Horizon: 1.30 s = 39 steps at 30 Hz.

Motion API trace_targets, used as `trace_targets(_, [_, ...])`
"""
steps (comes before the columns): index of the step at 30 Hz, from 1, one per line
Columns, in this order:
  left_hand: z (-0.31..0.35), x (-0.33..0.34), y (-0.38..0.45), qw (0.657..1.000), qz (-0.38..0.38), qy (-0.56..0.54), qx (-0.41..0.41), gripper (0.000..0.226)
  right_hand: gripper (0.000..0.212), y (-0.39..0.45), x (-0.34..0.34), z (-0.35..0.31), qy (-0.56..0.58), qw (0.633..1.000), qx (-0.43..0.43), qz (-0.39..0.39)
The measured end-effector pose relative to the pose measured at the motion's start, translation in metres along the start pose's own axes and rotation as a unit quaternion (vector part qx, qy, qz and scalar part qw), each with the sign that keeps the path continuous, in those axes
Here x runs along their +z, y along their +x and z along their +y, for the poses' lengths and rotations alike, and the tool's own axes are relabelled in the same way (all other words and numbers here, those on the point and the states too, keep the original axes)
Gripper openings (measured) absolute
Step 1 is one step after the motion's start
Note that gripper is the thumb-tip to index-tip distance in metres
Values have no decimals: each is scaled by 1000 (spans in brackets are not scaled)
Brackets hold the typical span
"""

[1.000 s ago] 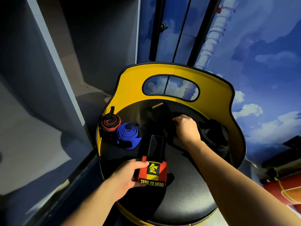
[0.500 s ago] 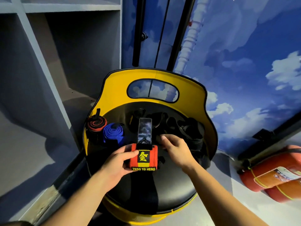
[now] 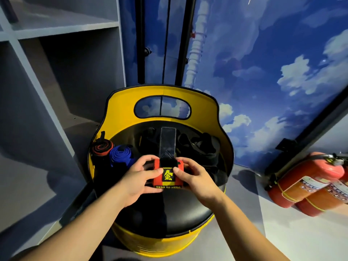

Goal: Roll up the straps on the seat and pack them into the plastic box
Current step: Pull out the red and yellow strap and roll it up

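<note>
Item: red strap roll (image 3: 167, 175), mid-seat (image 3: 180, 213); right hand (image 3: 197, 182) newly joined left hand (image 3: 140, 180), both sets of fingers curled round it (black tab at 12 o'clock unfastened); rolling nearly finished

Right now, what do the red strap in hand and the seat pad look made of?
Red strap: woven elastic fabric, matte, with a printed or stitched yellow logo; its black tab looks like a hook-and-loop closure with a faint sheen. Seat pad: black leatherette or vinyl, smooth and softly glossy, probably padded.

Two bare forearms, sleeveless to the frame's edge, no rings or watch visible.
</note>
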<state>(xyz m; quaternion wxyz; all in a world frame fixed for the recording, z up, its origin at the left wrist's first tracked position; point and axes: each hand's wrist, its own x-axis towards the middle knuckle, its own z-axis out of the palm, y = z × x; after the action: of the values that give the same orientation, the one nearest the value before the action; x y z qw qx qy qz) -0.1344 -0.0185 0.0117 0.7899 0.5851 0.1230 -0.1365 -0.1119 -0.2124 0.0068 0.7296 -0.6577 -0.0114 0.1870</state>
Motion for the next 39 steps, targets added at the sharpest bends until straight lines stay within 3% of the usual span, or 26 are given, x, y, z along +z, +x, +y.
trace_targets(9, [-5, 4, 27, 1000, -8, -13, 13, 33, 29, 26, -8, -4, -48, 996, -44, 56])
trace_targets(14, [-7, 11, 37, 999, -25, 20, 7, 33, 36, 45, -16, -14, -147, 977, -114, 102])
trace_targets(18, [-9, 14, 43, 999, -24, 24, 1, 34, 34, 50, -20, -20, -122, 977, -140, 101])
trace_targets(21, [-11, 16, 43, 999, -23, 29, -8, 34, 19, 50, -20, -22, -114, 974, -168, 98])
trace_targets(24, [-13, 15, 44, 1000, -9, 23, -13, 33, 10, 51, -21, -24, -165, 959, -198, 121])
trace_targets(29, [-12, 13, 45, 1000, -3, 18, -4, 31, 15, 48, -20, -21, -246, 936, -233, 98])
trace_targets(35, [-13, 15, 43, 998, -10, 58, 12, 31, 11, 40, -13, -30, -218, 952, -201, 79])
trace_targets(39, [-13, 13, 44, 998, 0, 60, 19, 31, 16, 34, -9, -40, -107, 982, -148, 54])
